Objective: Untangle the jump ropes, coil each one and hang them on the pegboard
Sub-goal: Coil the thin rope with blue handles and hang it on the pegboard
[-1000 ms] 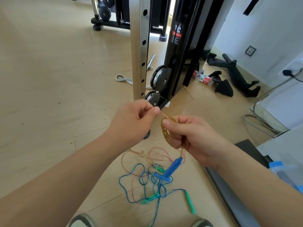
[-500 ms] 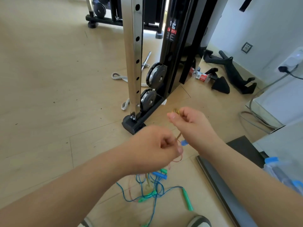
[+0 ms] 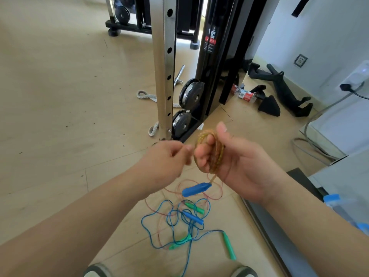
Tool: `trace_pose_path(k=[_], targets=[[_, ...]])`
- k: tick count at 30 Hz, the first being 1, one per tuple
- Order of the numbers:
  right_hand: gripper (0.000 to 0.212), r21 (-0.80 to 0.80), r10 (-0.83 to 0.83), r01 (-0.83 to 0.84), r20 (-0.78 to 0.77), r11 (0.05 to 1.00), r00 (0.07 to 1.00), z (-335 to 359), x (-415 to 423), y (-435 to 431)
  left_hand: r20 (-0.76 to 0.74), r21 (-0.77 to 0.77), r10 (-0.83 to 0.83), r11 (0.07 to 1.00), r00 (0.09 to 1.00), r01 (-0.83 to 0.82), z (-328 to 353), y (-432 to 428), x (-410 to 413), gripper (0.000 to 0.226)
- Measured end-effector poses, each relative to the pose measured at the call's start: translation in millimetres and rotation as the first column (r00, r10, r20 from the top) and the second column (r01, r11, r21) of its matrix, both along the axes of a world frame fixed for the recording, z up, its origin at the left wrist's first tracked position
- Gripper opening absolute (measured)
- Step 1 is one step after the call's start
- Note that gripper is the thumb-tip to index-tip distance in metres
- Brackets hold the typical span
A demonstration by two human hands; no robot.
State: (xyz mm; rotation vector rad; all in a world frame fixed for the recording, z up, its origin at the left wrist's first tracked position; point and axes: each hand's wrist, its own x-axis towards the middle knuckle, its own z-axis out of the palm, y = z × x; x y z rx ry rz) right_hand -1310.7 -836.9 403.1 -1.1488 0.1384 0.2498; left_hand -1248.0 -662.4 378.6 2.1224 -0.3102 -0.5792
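My right hand [image 3: 229,162] holds a coil of amber-brown jump rope [image 3: 214,154] wound round its fingers, palm turned toward me. A blue handle [image 3: 196,189] of that rope dangles just below the hand. My left hand [image 3: 165,158] is close to the left of the coil, its fingers curled and pinching the rope's free strand, blurred. On the floor below lies a tangle: a blue rope [image 3: 159,222] with green handles [image 3: 229,245], thin pink-amber loops [image 3: 199,196] and another blue handle [image 3: 192,216]. No pegboard is in view.
A steel upright with holes [image 3: 164,66] and a black weight machine [image 3: 217,56] with plates stand just ahead. Black attachments [image 3: 279,86], a cable [image 3: 311,124] and a white appliance are at the right. A dark mat edge [image 3: 279,236] runs beside my shoes [image 3: 95,271].
My left hand rose from low in front of the right hand to beside it. The right hand turned palm-up, showing the rope wound in several loops. The camera tilted slightly.
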Motion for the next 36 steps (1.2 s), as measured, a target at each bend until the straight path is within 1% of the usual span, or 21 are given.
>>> trace_pose_path(k=[2,4,5,6,7,9,11,13,14,15,17,19,20,22,24,26,29,31,33,34,36], targets=[[0.029,0.028,-0.058,0.059,-0.028,0.998,0.998,0.5,1.9,0.9,-0.03,0.099,-0.123,0.987,0.992,0.125,-6.2,-6.1,-8.4,0.039],[0.031,0.016,-0.174,0.175,-0.054,0.984,0.983,-5.7,6.9,-1.3,-0.002,0.185,-0.202,0.962,0.979,0.199,-9.5,-12.5,-16.8,0.042],[0.032,-0.024,-0.247,0.246,-0.056,0.969,0.967,-10.6,9.5,-3.8,0.002,0.2,-0.218,0.956,0.976,0.213,-9.6,-14.6,-20.4,0.043],[0.03,-0.12,-0.324,0.317,-0.042,0.941,0.945,-16.9,12.0,-7.0,-0.019,0.196,-0.232,0.953,0.973,0.231,-8.8,-16.1,-23.6,0.041],[0.027,-0.268,-0.386,0.369,-0.012,0.89,0.922,-23.6,13.1,-11.3,-0.06,0.172,-0.256,0.949,0.965,0.262,-6.3,-16.6,-27.5,0.036],[0.026,-0.527,-0.395,0.363,0.055,0.769,0.917,-31.9,13.1,-13.8,-0.139,0.082,-0.339,0.932,0.93,0.352,3.2,-16.9,-35.2,0.027],[0.023,-0.66,-0.316,0.28,0.068,0.697,0.946,-36.2,10.5,-13.2,-0.136,-0.038,-0.404,0.915,0.905,0.402,14.6,-14.7,-37.1,0.027],[0.021,-0.718,-0.214,0.204,0.078,0.665,0.974,-34.8,7.9,-12.5,-0.094,-0.189,-0.357,0.923,0.929,0.336,24.1,-10.0,-30.7,0.023],[0.024,-0.708,-0.174,0.172,0.069,0.685,0.982,-33.1,7.3,-12.1,-0.066,-0.258,-0.295,0.928,0.953,0.269,27.0,-7.1,-25.3,0.021],[0.025,-0.663,-0.141,0.137,0.048,0.736,0.989,-31.3,7.2,-13.1,-0.022,-0.313,-0.216,0.929,0.976,0.198,28.3,-3.8,-19.4,0.02],[0.023,-0.49,-0.095,0.09,0.015,0.867,0.995,-26.7,7.8,-13.4,0.081,-0.379,-0.015,0.924,0.997,0.044,28.0,0.5,-8.6,0.019],[0.029,-0.327,-0.035,0.027,-0.02,0.945,0.999,-21.1,5.7,-10.3,0.114,-0.392,0.153,0.915,0.982,-0.097,23.0,3.9,0.3,0.02],[0.031,-0.269,0.009,-0.017,-0.033,0.963,0.999,-19.0,4.9,-8.8,0.113,-0.364,0.186,0.922,0.976,-0.134,19.0,5.0,3.1,0.022],[0.031,-0.204,0.098,-0.1,-0.017,0.974,0.995,-15.5,2.8,-4.2,0.097,-0.221,0.143,0.968,0.985,-0.118,9.0,5.2,4.9,0.031],[0.034,-0.141,0.088,-0.089,-0.012,0.986,0.996,-11.7,2.4,1.2,0.042,-0.06,0.036,0.998,0.998,-0.034,0.6,2.7,2.3,0.04],[0.033,-0.003,-0.034,0.034,-0.082,0.999,0.996,-6.3,4.0,7.2,-0.055,-0.039,-0.004,0.999,0.998,0.002,-5.7,-1.7,-2.1,0.041],[0.029,0.153,-0.232,0.251,-0.132,0.956,0.964,-1.4,10.7,6.5,-0.166,0.009,-0.075,0.997,0.983,0.077,-9.9,-6.6,-9.6,0.042],[0.029,0.104,-0.362,0.375,-0.131,0.921,0.923,-4.9,17.0,1.3,-0.233,0.067,-0.17,0.979,0.957,0.191,-10.4,-8.0,-17.6,0.041],[0.028,-0.031,-0.463,0.462,-0.113,0.886,0.879,-12.5,19.7,-1.6,-0.228,0.101,-0.293,0.941,0.928,0.322,-7.2,-9.7,-27.7,0.034],[0.026,-0.114,-0.487,0.476,-0.098,0.872,0.868,-16.4,19.0,-1.5,-0.192,0.11,-0.351,0.92,0.916,0.376,-4.2,-11.0,-32.9,0.027],[0.02,-0.367,-0.468,0.429,-0.02,0.825,0.883,-23.6,15.3,-0.6,-0.051,0.142,-0.437,0.887,0.898,0.44,4.5,-12.5,-38.1,0.021]])
